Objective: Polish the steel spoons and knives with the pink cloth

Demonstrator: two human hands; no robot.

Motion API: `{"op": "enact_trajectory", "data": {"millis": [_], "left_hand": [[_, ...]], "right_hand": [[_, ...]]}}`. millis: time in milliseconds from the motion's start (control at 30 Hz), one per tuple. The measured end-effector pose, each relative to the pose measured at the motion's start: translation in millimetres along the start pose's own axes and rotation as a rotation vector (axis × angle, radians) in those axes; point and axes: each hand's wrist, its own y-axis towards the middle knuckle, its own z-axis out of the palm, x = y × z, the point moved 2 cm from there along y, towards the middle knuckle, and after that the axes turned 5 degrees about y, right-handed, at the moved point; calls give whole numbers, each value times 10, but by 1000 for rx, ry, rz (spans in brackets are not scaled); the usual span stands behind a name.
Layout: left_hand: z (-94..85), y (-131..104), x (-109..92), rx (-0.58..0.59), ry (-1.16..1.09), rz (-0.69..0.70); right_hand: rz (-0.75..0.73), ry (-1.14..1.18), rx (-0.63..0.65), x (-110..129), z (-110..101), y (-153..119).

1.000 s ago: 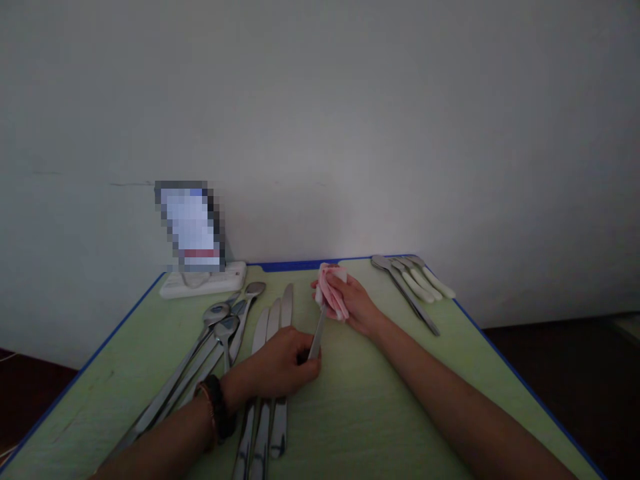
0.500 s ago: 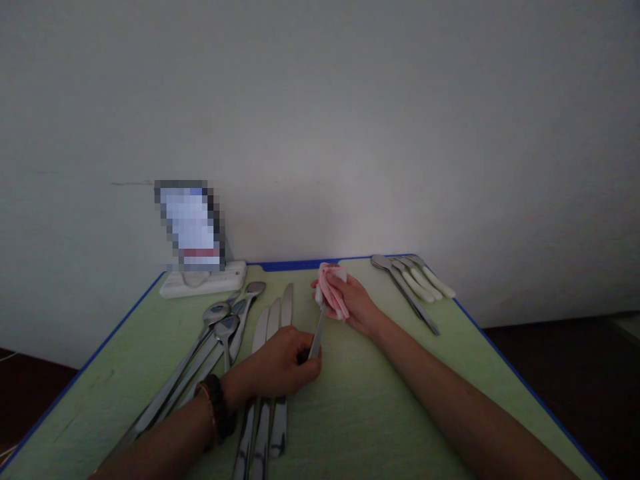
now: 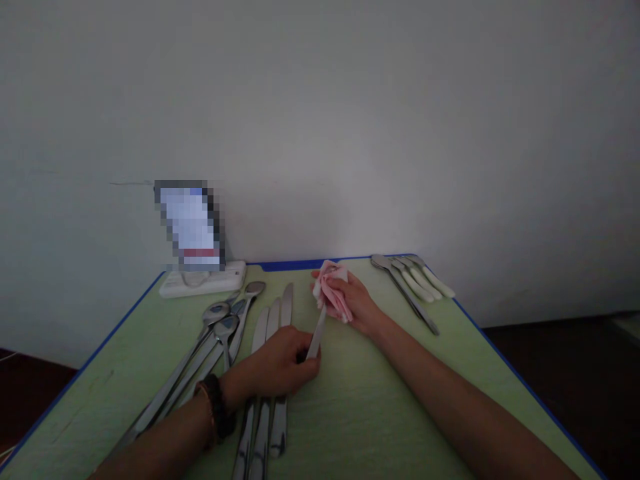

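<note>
My left hand (image 3: 285,363) is closed around the flat handle of a piece of metal cutlery (image 3: 317,333), which slants up and away from me. Its far end is wrapped in a pink and white cloth (image 3: 331,293), so I cannot tell its kind. My right hand (image 3: 356,300) grips that cloth, pinching it around the cutlery with the thumb on top. Under my left hand and wrist lie several table knives (image 3: 274,327) side by side, blades pointing away. Left of them is a loose pile of metal spoons (image 3: 226,327), partly covered by my left forearm.
At the far right of the green tabletop (image 3: 390,400) lie metal spoons (image 3: 400,283) and several pieces of white-handled cutlery (image 3: 425,283). A phone with a blurred screen (image 3: 193,227) leans over a white box-like base (image 3: 205,280) at the back left. Behind is a plain wall (image 3: 320,133).
My right hand and the cloth have shifted slightly on the cutlery, and the cloth's folds look different. My left hand has barely moved; the other cutlery lies as before.
</note>
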Motion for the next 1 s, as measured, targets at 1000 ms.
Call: {"op": "enact_trajectory", "data": {"millis": [1000], "left_hand": [[9,-1,-2,-3,28,-23]], "right_hand": [[61,-16,38,25,9,-16]]}}
